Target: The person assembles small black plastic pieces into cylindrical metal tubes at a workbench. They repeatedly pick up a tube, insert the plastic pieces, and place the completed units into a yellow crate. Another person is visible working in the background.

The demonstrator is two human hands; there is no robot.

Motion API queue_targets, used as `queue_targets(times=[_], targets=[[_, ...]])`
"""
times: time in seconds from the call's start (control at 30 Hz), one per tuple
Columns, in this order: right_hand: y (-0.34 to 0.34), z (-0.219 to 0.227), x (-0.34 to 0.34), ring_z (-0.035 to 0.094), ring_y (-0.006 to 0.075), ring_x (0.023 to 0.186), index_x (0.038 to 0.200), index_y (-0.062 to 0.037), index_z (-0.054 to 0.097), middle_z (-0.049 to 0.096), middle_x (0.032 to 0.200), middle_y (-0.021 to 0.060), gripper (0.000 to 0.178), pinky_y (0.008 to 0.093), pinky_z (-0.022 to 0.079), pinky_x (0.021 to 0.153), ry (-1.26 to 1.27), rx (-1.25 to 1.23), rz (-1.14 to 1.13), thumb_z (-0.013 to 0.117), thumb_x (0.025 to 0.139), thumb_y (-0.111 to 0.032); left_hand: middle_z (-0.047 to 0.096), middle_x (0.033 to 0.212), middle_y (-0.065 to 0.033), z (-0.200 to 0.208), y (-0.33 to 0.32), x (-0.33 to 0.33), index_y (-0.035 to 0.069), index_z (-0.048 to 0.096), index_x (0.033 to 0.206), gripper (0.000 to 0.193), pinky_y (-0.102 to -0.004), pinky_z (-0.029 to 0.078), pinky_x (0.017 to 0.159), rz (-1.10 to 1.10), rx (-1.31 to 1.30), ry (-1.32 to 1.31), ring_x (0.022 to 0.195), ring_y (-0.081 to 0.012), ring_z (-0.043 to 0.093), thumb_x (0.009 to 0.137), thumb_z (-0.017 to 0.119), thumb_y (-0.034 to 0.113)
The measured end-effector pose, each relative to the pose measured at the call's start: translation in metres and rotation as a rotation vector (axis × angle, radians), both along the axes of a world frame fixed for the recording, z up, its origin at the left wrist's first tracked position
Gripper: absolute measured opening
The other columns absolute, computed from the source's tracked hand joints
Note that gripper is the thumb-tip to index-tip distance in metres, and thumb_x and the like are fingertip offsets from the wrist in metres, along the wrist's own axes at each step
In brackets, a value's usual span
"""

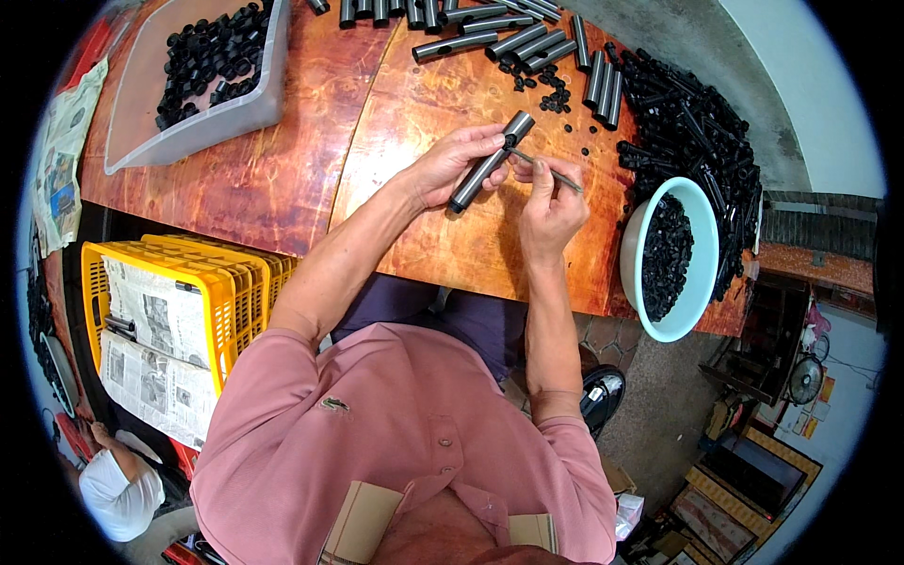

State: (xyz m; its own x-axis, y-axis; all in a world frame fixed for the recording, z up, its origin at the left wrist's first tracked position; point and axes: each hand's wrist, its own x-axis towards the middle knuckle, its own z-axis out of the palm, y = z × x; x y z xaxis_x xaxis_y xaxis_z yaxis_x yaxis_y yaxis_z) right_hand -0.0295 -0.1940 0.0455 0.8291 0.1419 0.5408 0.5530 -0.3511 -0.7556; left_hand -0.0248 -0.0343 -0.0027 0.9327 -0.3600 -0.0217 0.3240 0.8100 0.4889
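Observation:
My left hand is closed round a dark grey metal tube, held at a slant above the wooden table. The tube has a black end at its lower tip and a dark opening in its side near the upper end. Pinched in my right hand is a thin metal rod. Its far tip meets the tube's side by that opening; whether it goes in is too small to tell. More grey tubes lie at the table's far side, beside small black rings.
A translucent bin with black caps stands at the far left. To the right, a pale blue basin of small black parts adjoins a heap of black pieces. A yellow crate lined with newspaper is at my left. Another person sits at lower left.

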Motion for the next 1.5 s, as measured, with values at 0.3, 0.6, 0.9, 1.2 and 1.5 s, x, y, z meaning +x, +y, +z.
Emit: queue_targets(times=[0.3, 0.6, 0.9, 1.2, 1.5], targets=[[-0.003, -0.006, 0.004, 0.072, 0.0201, 0.072, 0.096, 0.0007, 0.062, 0.072, 0.083, 0.0121, 0.004, 0.0298, 0.057, 0.064, -0.015, -0.002, 0.008, 0.061, 0.097, -0.003, 0.064, 0.097, -0.0102, -0.001, 0.000, 0.000, 0.001, 0.055, 0.123, 0.027, -0.0239, 0.050, 0.058, -0.006, -0.033, 0.013, 0.070, -0.0143, 0.060, 0.105, 0.051, 0.021], [-0.015, 0.006, -0.003, 0.069, 0.0267, 0.069, 0.094, -0.0018, 0.062, 0.070, 0.083, 0.0121, 0.004, 0.0345, 0.052, 0.061, -0.197, -0.125, -0.087, 0.065, 0.094, -0.004, 0.067, 0.096, -0.0117, 0.010, -0.003, -0.001, 0.003, 0.057, 0.117, 0.026, -0.0266, 0.051, 0.055, -0.006, -0.061, 0.149, 0.068, -0.0165, 0.062, 0.106, 0.047, 0.025], [-0.013, 0.007, 0.002, 0.068, 0.0256, 0.072, 0.095, 0.0000, 0.063, 0.070, 0.084, 0.0131, 0.005, 0.0345, 0.052, 0.063, -0.098, -0.053, -0.075, 0.065, 0.095, -0.005, 0.066, 0.097, -0.0112, 0.005, -0.003, 0.001, 0.003, 0.057, 0.117, 0.025, -0.0281, 0.055, 0.059, -0.036, -0.064, 0.138, 0.070, -0.0176, 0.066, 0.105, 0.047, 0.023], [-0.014, 0.011, 0.001, 0.069, 0.0240, 0.071, 0.096, 0.0001, 0.065, 0.069, 0.084, 0.0126, 0.005, 0.0331, 0.053, 0.062, -0.113, -0.183, -0.034, 0.065, 0.094, -0.004, 0.064, 0.100, -0.0119, 0.002, -0.003, 0.001, 0.003, 0.053, 0.124, 0.027, -0.0316, 0.055, 0.067, -0.013, -0.031, 0.052, 0.079, -0.0204, 0.065, 0.104, 0.050, 0.020], [-0.008, 0.008, 0.005, 0.069, 0.0278, 0.067, 0.096, -0.0010, 0.064, 0.069, 0.082, 0.0143, 0.006, 0.0358, 0.052, 0.058, -0.290, -0.278, -0.021, 0.067, 0.091, -0.003, 0.061, 0.095, -0.0085, 0.003, -0.004, 0.001, 0.002, 0.053, 0.125, 0.027, -0.0309, 0.056, 0.068, -0.001, -0.010, 0.061, 0.080, -0.0183, 0.064, 0.104, 0.051, 0.019]])
